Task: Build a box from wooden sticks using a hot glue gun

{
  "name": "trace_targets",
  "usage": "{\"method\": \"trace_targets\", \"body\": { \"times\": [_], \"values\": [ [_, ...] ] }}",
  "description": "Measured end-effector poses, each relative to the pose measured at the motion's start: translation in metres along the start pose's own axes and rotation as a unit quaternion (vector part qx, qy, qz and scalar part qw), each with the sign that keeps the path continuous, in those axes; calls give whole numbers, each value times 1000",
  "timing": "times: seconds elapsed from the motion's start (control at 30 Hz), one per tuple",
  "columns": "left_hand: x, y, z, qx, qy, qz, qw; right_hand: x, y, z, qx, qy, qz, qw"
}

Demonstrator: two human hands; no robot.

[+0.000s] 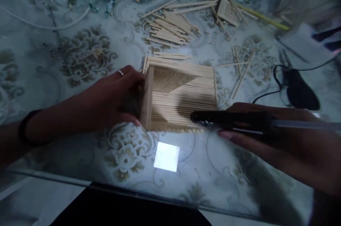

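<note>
Right hand at four o'clock gripped a black glue gun and the left hand pinched the middle stick box at its nine-o'clock side, its floor looking done, while loose sticks at twelve o'clock lay unused.

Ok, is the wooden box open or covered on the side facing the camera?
Open. The slatted inside of the wooden box shows, with no cover over it; the left hand holds its side.
</note>
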State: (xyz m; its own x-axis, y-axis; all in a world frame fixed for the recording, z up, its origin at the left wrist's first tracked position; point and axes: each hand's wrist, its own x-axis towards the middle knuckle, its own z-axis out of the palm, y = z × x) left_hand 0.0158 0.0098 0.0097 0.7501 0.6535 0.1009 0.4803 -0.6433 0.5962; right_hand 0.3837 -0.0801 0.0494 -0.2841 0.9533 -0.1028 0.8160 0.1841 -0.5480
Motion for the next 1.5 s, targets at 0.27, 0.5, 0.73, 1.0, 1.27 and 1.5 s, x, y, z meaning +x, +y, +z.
{"method": "trace_targets", "body": {
  "times": [0.27,0.5,0.73,1.0,1.27,1.5],
  "values": [
    [-3,-2,-7,25,-17,63,998,-23,-24,16,12,-23,-63,998],
    [8,-4,-6,8,-31,74,997,-19,-30,47,42,-35,-114,992],
    [8,9,-5,38,28,52,998,-14,-43,57,61,51,-189,979],
    [15,25,-16,-86,93,-13,992,-29,-39,38,-5,192,-204,960],
    [28,20,-20,-128,187,88,970,-5,-64,46,46,185,-178,965],
    [44,13,-38,-141,162,82,973,13,-59,39,24,212,-176,961]
  ]
}}
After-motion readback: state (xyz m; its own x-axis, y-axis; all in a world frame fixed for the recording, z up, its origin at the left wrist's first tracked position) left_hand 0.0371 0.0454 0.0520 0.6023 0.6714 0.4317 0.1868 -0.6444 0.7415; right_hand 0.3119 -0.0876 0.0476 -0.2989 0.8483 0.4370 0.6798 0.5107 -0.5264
